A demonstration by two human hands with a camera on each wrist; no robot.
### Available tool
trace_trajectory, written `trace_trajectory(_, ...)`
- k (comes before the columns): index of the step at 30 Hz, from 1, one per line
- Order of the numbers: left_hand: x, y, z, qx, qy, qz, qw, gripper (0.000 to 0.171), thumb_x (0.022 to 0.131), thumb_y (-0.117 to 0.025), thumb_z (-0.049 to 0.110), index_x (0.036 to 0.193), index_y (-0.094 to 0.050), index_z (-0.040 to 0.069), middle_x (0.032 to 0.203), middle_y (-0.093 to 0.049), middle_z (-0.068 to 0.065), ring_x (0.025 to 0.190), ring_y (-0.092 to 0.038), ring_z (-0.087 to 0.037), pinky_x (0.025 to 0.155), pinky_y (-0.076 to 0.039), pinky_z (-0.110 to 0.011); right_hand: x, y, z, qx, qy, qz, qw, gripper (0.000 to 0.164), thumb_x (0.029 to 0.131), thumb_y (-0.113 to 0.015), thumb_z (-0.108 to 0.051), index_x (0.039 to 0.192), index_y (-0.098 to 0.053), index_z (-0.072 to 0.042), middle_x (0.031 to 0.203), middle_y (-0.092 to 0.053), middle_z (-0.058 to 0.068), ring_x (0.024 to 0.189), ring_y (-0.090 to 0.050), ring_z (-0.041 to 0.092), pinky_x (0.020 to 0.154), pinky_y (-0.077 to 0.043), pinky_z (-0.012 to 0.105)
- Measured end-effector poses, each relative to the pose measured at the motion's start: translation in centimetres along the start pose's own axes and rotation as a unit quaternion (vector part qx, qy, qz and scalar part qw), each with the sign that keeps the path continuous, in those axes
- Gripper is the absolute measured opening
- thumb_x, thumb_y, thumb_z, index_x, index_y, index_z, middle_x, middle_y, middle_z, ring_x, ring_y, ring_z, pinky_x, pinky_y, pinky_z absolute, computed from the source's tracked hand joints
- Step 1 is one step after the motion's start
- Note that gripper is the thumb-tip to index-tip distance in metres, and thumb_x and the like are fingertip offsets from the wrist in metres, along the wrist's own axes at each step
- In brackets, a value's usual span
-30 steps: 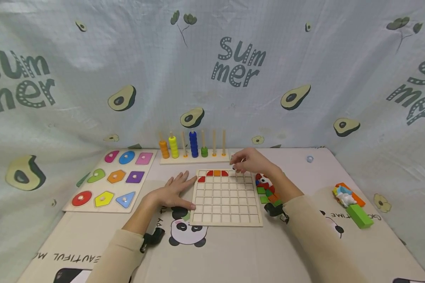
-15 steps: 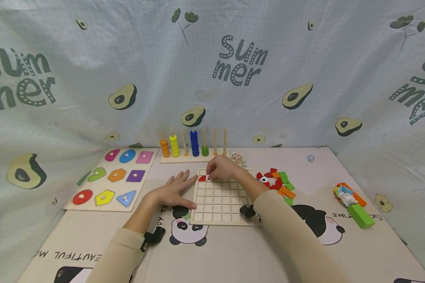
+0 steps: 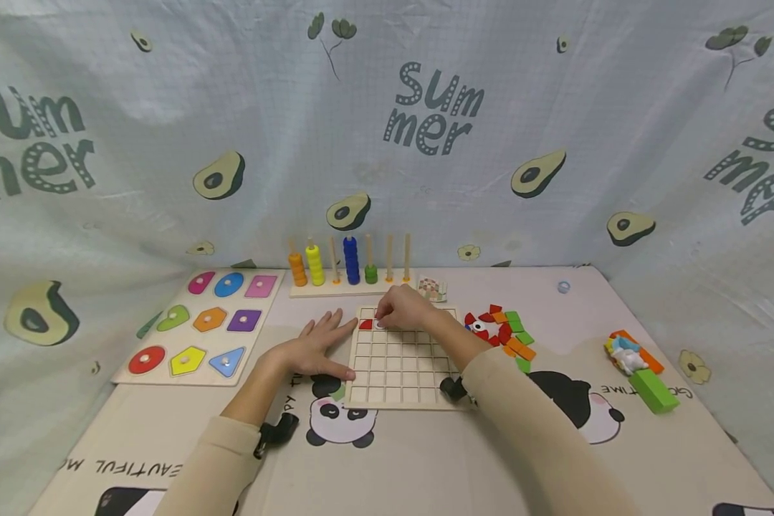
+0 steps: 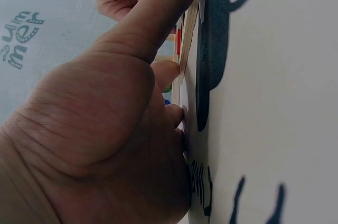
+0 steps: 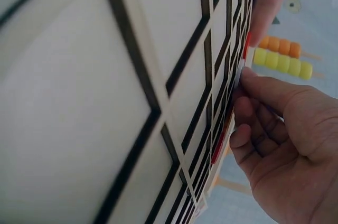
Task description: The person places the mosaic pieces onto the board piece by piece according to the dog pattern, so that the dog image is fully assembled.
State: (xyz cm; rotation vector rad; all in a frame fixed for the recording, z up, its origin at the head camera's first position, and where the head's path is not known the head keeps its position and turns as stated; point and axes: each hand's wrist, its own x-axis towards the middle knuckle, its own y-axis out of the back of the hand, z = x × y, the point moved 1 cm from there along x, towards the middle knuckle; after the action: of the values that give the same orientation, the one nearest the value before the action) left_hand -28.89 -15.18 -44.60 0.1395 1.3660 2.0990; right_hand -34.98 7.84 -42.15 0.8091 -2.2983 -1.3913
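Note:
A pale wooden grid board (image 3: 393, 401) lies in the middle of the table in the head view. My left hand (image 3: 316, 347) lies spread at its left side, with thumb and index fingertip at the edge. Over the upper left cells, my right hand (image 3: 405, 308) pinches a small white tile (image 3: 379, 325) with a dark mark, down at the second row. In the right wrist view thumb and fingertips meet at this white tile (image 5: 239, 75), level with the grid. A red tile (image 3: 365, 325) with a curved edge sits just left of it. My right hand hides the top row's coloured tiles.
Loose coloured tiles (image 3: 519, 347) lie right of the board. Behind it stand a peg rack (image 3: 355, 290) with coloured beads and a small patterned card (image 3: 432, 289). A shape puzzle (image 3: 183, 322) lies left; a green block (image 3: 654, 393) and small toy (image 3: 626, 355) lie right.
My right hand has come left and down from the board's upper right, bringing the white tile to the second row. Over the last half second it stays there. My left hand has kept its place.

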Motion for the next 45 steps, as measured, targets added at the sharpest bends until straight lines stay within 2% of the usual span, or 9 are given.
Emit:
trace_trajectory(8,-0.1,-0.1,-0.1,-0.001,-0.003,0.006,1.0,0.107,0.071,-0.069,0.069,0.155,-0.018,0.025,0.161,0.001,-0.012,0.147,0.007,-0.034,0.115,0.005,-0.058,-0.6,0.1,-0.3,0.002,0.002,-0.006,1.0,0.013,0.087,-0.071,-0.011,0.098,-0.077,-0.012,0.088,-0.074,-0.005,0.079,-0.065,0.006,0.071,-0.053,0.022)
trace_trajectory(14,-0.1,-0.1,0.0,0.006,-0.004,0.009,0.9999,0.107,0.071,-0.068,0.069,0.155,-0.018,0.026,0.161,0.0,-0.012,0.147,0.007,-0.033,0.116,0.004,-0.057,-3.4,2.1,0.9,0.03,0.025,0.032,0.999,0.022,0.088,-0.069,-0.014,0.11,-0.073,-0.009,0.103,-0.071,0.004,0.084,-0.063,0.013,0.074,-0.052,0.031)
trace_trajectory(20,-0.1,-0.1,0.0,0.004,-0.006,0.014,0.9999,0.107,0.07,-0.07,0.068,0.155,-0.018,0.026,0.161,0.0,-0.012,0.147,0.007,-0.033,0.116,0.004,-0.055,-8.2,5.2,4.8,0.084,0.006,0.109,0.99,0.029,0.09,-0.069,-0.019,0.119,-0.068,-0.016,0.119,-0.064,0.005,0.087,-0.06,0.015,0.069,-0.053,0.033)
trace_trajectory(24,-0.1,-0.1,0.0,0.003,-0.007,0.016,0.9998,0.107,0.07,-0.07,0.068,0.155,-0.019,0.026,0.161,-0.001,-0.012,0.147,0.006,-0.034,0.116,0.004,-0.056,-11.0,6.4,7.7,0.072,-0.029,0.152,0.985,0.029,0.09,-0.069,-0.02,0.119,-0.068,-0.016,0.117,-0.065,0.005,0.088,-0.059,0.017,0.074,-0.054,0.034)
trace_trajectory(28,-0.1,-0.2,0.0,0.005,-0.007,0.016,0.9998,0.107,0.07,-0.07,0.068,0.155,-0.019,0.026,0.161,-0.001,-0.013,0.147,0.006,-0.034,0.116,0.004,-0.056,-13.0,7.1,10.1,0.053,-0.079,0.159,0.983,0.031,0.09,-0.068,-0.018,0.12,-0.067,-0.012,0.118,-0.065,0.01,0.092,-0.058,0.021,0.075,-0.054,0.035)
trace_trajectory(32,0.0,-0.2,0.1,0.007,-0.008,0.015,0.9998,0.107,0.071,-0.07,0.068,0.155,-0.019,0.025,0.161,-0.001,-0.013,0.147,0.006,-0.035,0.116,0.003,-0.056,-14.3,7.4,11.7,0.045,-0.119,0.148,0.981,0.028,0.09,-0.068,-0.015,0.117,-0.069,-0.008,0.113,-0.066,0.012,0.091,-0.054,0.024,0.071,-0.052,0.031)
trace_trajectory(34,-0.1,-0.1,0.2,0.007,-0.008,0.015,0.9998,0.107,0.071,-0.07,0.068,0.155,-0.019,0.025,0.161,-0.001,-0.013,0.147,0.006,-0.035,0.116,0.003,-0.056,-14.6,7.3,12.0,0.065,-0.126,0.129,0.982,0.025,0.089,-0.069,-0.013,0.113,-0.071,-0.008,0.109,-0.068,0.011,0.089,-0.053,0.024,0.071,-0.052,0.031)
trace_trajectory(40,-0.1,0.0,0.2,0.004,-0.006,0.014,0.9999,0.107,0.071,-0.07,0.067,0.155,-0.018,0.025,0.161,0.0,-0.013,0.147,0.006,-0.034,0.116,0.004,-0.055,-14.4,6.3,11.8,0.144,-0.091,0.02,0.985,0.016,0.086,-0.072,-0.011,0.101,-0.075,-0.009,0.094,-0.07,0.007,0.071,-0.06,0.028,0.064,-0.057,0.037)
trace_trajectory(45,-0.1,-0.1,0.2,0.006,-0.005,0.011,0.9999,0.107,0.072,-0.069,0.067,0.155,-0.016,0.025,0.161,0.001,-0.013,0.147,0.006,-0.034,0.116,0.004,-0.055,-13.7,5.4,11.3,0.112,-0.079,-0.006,0.991,0.008,0.083,-0.076,-0.015,0.09,-0.077,-0.014,0.083,-0.068,-0.001,0.07,-0.057,0.021,0.064,-0.054,0.032)
